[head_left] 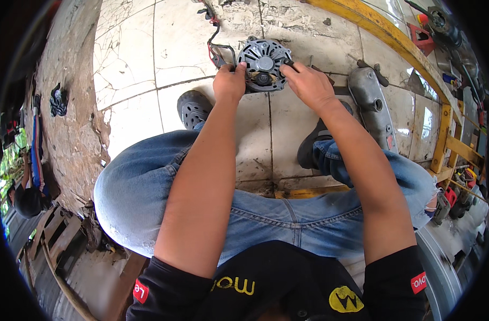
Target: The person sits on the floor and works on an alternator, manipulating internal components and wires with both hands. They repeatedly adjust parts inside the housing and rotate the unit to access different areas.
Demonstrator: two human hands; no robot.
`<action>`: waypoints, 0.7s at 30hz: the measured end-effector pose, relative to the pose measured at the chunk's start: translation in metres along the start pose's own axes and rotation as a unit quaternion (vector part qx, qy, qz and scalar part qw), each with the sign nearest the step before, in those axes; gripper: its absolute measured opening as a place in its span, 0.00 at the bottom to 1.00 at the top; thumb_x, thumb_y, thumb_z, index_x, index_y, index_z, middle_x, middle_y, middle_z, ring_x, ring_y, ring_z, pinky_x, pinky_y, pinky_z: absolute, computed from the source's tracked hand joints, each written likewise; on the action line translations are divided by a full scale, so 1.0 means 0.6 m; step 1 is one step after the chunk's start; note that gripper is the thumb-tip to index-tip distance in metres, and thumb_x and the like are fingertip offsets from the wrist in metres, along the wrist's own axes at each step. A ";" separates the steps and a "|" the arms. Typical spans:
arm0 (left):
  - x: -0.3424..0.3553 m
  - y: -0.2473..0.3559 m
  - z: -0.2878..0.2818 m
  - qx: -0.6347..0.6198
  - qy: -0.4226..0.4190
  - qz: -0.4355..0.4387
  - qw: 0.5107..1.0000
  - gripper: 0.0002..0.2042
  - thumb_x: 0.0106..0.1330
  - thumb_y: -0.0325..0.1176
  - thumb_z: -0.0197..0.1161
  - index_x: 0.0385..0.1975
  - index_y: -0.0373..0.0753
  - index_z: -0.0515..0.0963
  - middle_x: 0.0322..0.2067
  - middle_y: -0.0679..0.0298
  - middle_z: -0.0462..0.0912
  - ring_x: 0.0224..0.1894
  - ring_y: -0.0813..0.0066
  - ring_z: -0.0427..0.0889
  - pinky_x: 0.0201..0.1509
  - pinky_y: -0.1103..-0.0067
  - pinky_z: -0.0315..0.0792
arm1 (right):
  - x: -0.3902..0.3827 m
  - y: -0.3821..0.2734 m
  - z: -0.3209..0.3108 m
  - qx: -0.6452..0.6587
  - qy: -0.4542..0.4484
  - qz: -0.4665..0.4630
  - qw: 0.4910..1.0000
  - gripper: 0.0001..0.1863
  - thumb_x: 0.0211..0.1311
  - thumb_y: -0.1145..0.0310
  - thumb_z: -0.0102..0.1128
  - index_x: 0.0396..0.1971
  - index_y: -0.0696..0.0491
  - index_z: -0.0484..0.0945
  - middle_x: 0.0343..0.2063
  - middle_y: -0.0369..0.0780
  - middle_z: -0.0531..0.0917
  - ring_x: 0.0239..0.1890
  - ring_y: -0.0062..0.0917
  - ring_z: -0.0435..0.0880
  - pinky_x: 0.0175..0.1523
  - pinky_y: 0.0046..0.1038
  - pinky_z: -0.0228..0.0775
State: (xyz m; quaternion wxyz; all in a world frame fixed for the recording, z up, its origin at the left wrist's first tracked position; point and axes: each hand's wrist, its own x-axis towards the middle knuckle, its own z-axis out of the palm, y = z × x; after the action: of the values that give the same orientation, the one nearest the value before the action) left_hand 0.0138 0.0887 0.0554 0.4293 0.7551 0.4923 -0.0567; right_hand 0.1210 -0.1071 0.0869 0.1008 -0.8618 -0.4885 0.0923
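A round silver alternator (264,63) with a slotted housing is at the top centre, above the white tiled floor (212,123). My left hand (228,83) grips its left side, thumb pressed against the rim. On the right side my right hand (304,81) has closed fingers on the housing, by a small dark part near its edge. Black and red wiring (215,37) lies just left of the alternator. My hands partly hide the rim and whatever is beneath them.
A grey metal cover (370,96) and yellow frame (442,139) are at the right, with parts and tools (458,198) beyond. My sandaled feet (193,109) flank the work area. At far left are a black crumpled bag (59,100) and another person (28,198).
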 end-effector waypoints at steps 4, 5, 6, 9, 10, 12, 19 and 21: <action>0.000 -0.009 -0.004 0.004 0.006 0.011 1.000 0.30 0.66 0.56 0.60 0.54 0.32 0.78 0.49 0.45 0.83 0.55 0.49 0.81 0.60 0.65 0.72 | 0.011 -0.002 -0.015 -0.013 -0.018 -0.034 0.999 0.12 0.59 0.66 0.62 0.43 0.45 0.74 0.35 0.38 0.78 0.38 0.35 0.85 0.38 0.37 0.79; 0.000 -0.011 -0.005 -0.002 0.003 0.010 1.000 0.30 0.66 0.56 0.60 0.54 0.32 0.78 0.49 0.44 0.83 0.54 0.49 0.81 0.60 0.65 0.72 | 0.011 -0.006 -0.019 -0.023 -0.023 -0.036 0.999 0.12 0.58 0.66 0.62 0.41 0.46 0.75 0.34 0.38 0.78 0.37 0.35 0.86 0.38 0.37 0.80; -0.002 -0.012 -0.004 -0.007 -0.001 0.008 1.000 0.30 0.66 0.56 0.60 0.54 0.32 0.78 0.49 0.44 0.83 0.54 0.49 0.81 0.60 0.65 0.72 | 0.010 -0.005 -0.019 -0.021 -0.015 -0.042 0.999 0.12 0.58 0.66 0.63 0.41 0.47 0.74 0.34 0.38 0.79 0.37 0.35 0.86 0.37 0.37 0.80; -0.009 -0.012 -0.002 -0.006 0.017 0.013 1.000 0.31 0.66 0.56 0.60 0.55 0.32 0.77 0.48 0.44 0.83 0.53 0.48 0.81 0.59 0.64 0.72 | 0.010 -0.004 -0.007 -0.016 0.004 -0.051 0.999 0.12 0.57 0.65 0.63 0.39 0.49 0.74 0.33 0.38 0.79 0.35 0.34 0.86 0.35 0.36 0.80; -0.007 -0.011 0.000 -0.005 0.015 0.016 1.000 0.31 0.66 0.56 0.60 0.55 0.32 0.77 0.48 0.44 0.83 0.53 0.48 0.81 0.59 0.64 0.72 | 0.009 0.001 -0.004 -0.012 0.008 -0.049 0.999 0.11 0.58 0.65 0.63 0.38 0.49 0.74 0.32 0.38 0.79 0.35 0.34 0.86 0.35 0.36 0.80; -0.004 -0.008 -0.002 -0.001 0.013 0.018 1.000 0.31 0.66 0.56 0.60 0.55 0.32 0.77 0.47 0.44 0.84 0.53 0.48 0.82 0.58 0.64 0.73 | 0.010 0.005 -0.002 0.000 0.017 -0.048 0.999 0.10 0.58 0.65 0.63 0.37 0.50 0.74 0.32 0.37 0.79 0.35 0.33 0.86 0.35 0.36 0.80; -0.003 -0.015 -0.004 -0.001 0.020 0.034 0.999 0.29 0.66 0.54 0.61 0.53 0.31 0.78 0.45 0.43 0.84 0.51 0.47 0.82 0.56 0.63 0.73 | 0.013 0.003 -0.004 -0.014 0.000 -0.060 0.998 0.08 0.60 0.66 0.59 0.35 0.52 0.74 0.30 0.40 0.79 0.32 0.36 0.86 0.33 0.37 0.79; -0.005 -0.010 -0.007 -0.006 0.013 0.030 0.999 0.29 0.66 0.54 0.62 0.52 0.31 0.78 0.45 0.43 0.84 0.51 0.47 0.82 0.56 0.63 0.73 | 0.013 -0.003 -0.004 -0.019 -0.019 -0.046 0.999 0.07 0.61 0.67 0.57 0.36 0.52 0.74 0.31 0.40 0.80 0.33 0.37 0.86 0.33 0.38 0.79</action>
State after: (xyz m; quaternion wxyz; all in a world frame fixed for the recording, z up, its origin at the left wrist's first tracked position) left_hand 0.0061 0.0908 0.0561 0.4288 0.7677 0.4752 -0.0314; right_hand 0.1239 -0.0995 0.0892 0.0796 -0.8383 -0.5309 0.0950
